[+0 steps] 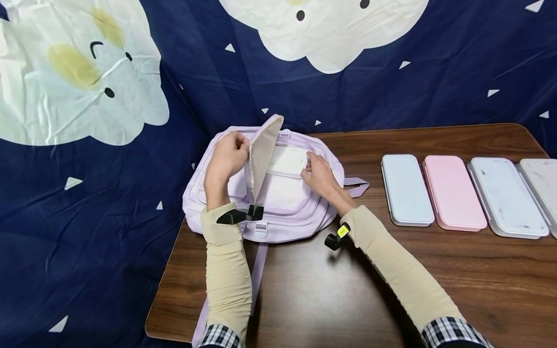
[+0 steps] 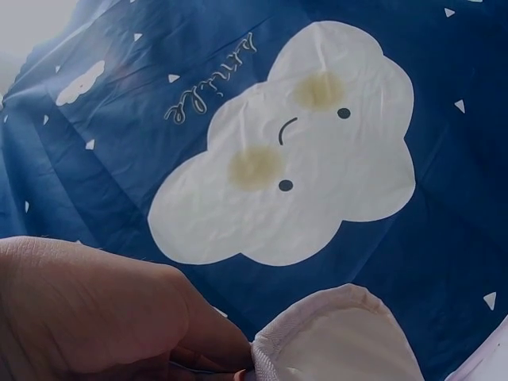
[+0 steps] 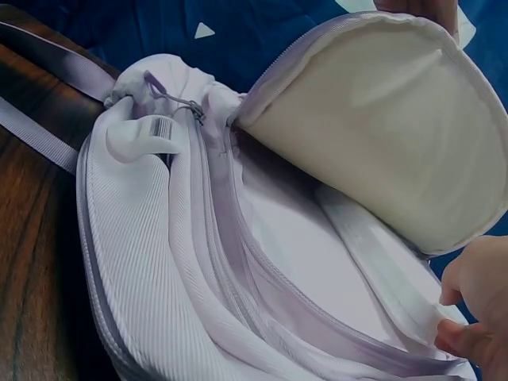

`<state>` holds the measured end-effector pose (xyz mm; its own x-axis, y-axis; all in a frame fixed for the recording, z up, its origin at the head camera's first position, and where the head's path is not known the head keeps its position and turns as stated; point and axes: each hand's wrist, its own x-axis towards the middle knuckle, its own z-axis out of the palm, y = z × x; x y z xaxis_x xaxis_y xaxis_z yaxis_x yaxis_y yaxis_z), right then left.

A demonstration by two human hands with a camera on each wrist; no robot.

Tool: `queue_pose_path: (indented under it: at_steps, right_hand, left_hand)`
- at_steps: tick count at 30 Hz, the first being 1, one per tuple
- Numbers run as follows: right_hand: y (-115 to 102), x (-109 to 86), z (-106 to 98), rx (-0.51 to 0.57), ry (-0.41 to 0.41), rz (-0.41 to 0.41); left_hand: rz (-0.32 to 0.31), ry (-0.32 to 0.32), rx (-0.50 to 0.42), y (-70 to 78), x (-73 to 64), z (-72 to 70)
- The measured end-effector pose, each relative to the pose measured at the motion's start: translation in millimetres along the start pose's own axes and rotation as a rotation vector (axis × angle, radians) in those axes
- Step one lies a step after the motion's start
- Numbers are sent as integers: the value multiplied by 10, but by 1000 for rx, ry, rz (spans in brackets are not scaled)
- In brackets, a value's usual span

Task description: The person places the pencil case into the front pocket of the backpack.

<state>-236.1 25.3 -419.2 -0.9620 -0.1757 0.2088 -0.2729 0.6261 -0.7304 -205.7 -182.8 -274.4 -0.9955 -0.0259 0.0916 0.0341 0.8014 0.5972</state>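
A lilac backpack (image 1: 278, 193) lies on the table with its front pocket unzipped. My left hand (image 1: 227, 157) pinches the edge of the pocket's beige-lined flap (image 1: 263, 157) and holds it up. In the left wrist view, the left hand (image 2: 95, 309) grips the rim of that flap (image 2: 341, 341). Inside the pocket lies a flat white case (image 1: 287, 161). At the case's right end my right hand (image 1: 319, 176) holds it between thumb and fingers. The right wrist view shows the same case (image 3: 381, 266) along the pocket's far side, partly hidden by the flap (image 3: 381, 127).
To the right stands a row of flat cases: a light blue one (image 1: 406, 189), a pink one (image 1: 454, 192), a pale scuffed one (image 1: 506, 195) and a greyish one (image 1: 541, 181) cut by the frame. Backpack straps (image 1: 259, 270) trail over the wooden table (image 1: 313, 290). A navy cloth hangs behind.
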Motion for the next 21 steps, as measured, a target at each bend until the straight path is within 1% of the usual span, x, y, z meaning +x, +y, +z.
queue_pose_path:
  at_steps: [4,7,11,15,21]
  right_hand:
    - [-21,16,57,54,-33,-8]
    - [-47,28,104,123,-83,-7]
    - [-80,46,150,209,-153,23]
    - [-105,65,152,230,-201,46]
    - [-105,68,143,257,-246,42]
  left_hand:
    - [2,5,1,6,-7,2]
    - [1,5,1,17,-13,5]
    - [0,4,-4,28,-17,15]
    - [5,-1,-10,33,-12,28]
    - [22,-14,-17,-3,5,48]
